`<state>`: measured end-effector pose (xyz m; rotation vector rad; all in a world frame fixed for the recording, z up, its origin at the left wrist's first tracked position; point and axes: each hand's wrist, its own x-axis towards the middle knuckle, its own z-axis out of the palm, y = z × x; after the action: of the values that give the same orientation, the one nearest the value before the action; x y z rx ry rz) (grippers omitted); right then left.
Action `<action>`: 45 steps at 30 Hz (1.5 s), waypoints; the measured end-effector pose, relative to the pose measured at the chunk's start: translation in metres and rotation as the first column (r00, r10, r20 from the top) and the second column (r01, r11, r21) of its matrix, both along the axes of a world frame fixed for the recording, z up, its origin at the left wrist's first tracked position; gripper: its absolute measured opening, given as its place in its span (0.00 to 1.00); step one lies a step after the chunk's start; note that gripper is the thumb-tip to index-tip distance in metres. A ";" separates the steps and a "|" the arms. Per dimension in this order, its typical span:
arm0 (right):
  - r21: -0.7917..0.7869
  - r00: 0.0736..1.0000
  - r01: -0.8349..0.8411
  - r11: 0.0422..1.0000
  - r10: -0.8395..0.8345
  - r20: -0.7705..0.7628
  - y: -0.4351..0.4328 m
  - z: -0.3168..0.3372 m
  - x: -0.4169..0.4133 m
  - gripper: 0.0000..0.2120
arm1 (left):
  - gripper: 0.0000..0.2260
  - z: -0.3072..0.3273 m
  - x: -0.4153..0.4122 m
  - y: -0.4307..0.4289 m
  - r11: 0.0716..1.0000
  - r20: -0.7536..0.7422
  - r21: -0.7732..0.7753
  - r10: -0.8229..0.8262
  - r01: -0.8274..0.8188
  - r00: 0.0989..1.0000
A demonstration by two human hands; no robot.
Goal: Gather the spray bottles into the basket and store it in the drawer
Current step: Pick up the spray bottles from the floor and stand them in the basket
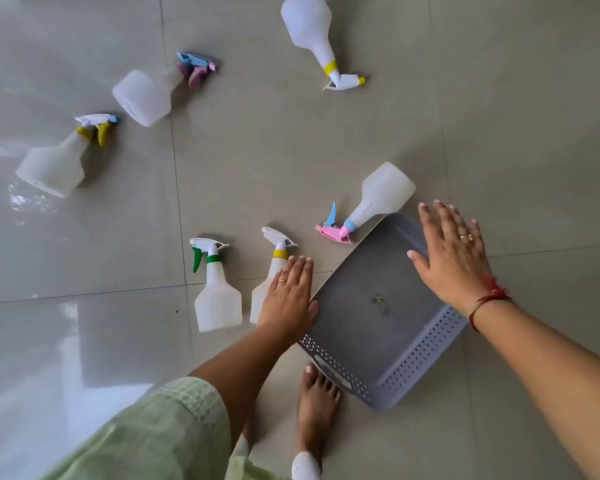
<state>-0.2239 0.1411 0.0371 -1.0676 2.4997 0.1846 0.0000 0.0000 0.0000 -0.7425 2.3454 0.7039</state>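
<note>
Bare foot [317, 400] seen on tiled floor [499, 98], touching near rim of grey perforated basket [426, 351], which is empty. Left hand [288, 296] held flat, fingers spread, gripping nothing, over yellow-collared bottle [274, 258] at basket's left edge. Right hand [451, 251] spread flat above basket's far corner, gripping nothing. Green-trigger bottle [217, 292] lies just left. Pink-and-blue-trigger bottle [378, 199] touches far rim. Three more bottles lie farther off: olive-trigger bottle [58, 164], purple-trigger bottle [146, 95], yellow-tipped bottle [309, 26]. No readable labels seen.
</note>
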 end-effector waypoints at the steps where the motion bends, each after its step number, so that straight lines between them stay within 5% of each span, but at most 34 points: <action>1: 0.061 1.000 0.021 0.998 -0.022 0.017 0.004 -0.008 -0.005 0.38 | 0.32 -0.009 -0.003 0.004 0.999 0.019 -0.008 -0.034 0.034 0.999; 6: 0.313 0.937 0.221 0.924 -0.290 0.193 0.028 -0.047 -0.028 0.36 | 0.23 -0.047 -0.009 0.020 0.994 0.139 -0.029 -0.101 0.106 0.985; 9: 0.273 0.913 0.283 0.920 -0.345 0.216 0.040 -0.063 -0.032 0.30 | 0.12 -0.055 -0.005 0.020 0.996 0.155 -0.066 -0.054 0.065 0.986; 14: 0.203 0.883 0.404 0.892 -0.438 0.168 0.055 -0.073 -0.038 0.06 | 0.12 -0.049 -0.003 0.022 0.996 0.103 -0.070 -0.047 0.054 0.994; 24: 0.182 0.930 0.360 0.915 -0.368 0.015 0.088 0.031 -0.034 0.06 | 0.12 0.032 -0.009 0.010 0.994 -0.011 -0.057 -0.092 0.092 0.996; 29: 0.145 0.931 0.349 0.926 -0.361 0.060 0.052 0.082 -0.029 0.06 | 0.11 0.076 -0.005 -0.031 0.989 -0.056 -0.143 -0.056 0.048 0.997; 33: 0.121 0.924 0.333 0.935 -0.349 0.154 0.003 0.106 -0.014 0.14 | 0.14 0.096 0.014 -0.088 0.974 -0.071 -0.223 -0.039 0.022 0.997; 37: 0.094 0.920 0.235 0.967 -0.253 0.299 -0.059 0.101 0.020 0.12 | 0.09 0.114 0.050 -0.153 0.964 -0.077 -0.256 0.048 -0.067 0.996; 45: 0.019 0.704 0.288 0.958 -0.225 0.674 -0.172 0.058 0.145 0.11 | 0.13 0.126 0.179 -0.257 0.829 -0.171 -0.340 0.410 -0.444 0.896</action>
<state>-0.0785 -0.0305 0.0953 -0.6309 1.9527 -0.3483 0.1792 -0.2573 0.1264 -1.4698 2.4480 0.4750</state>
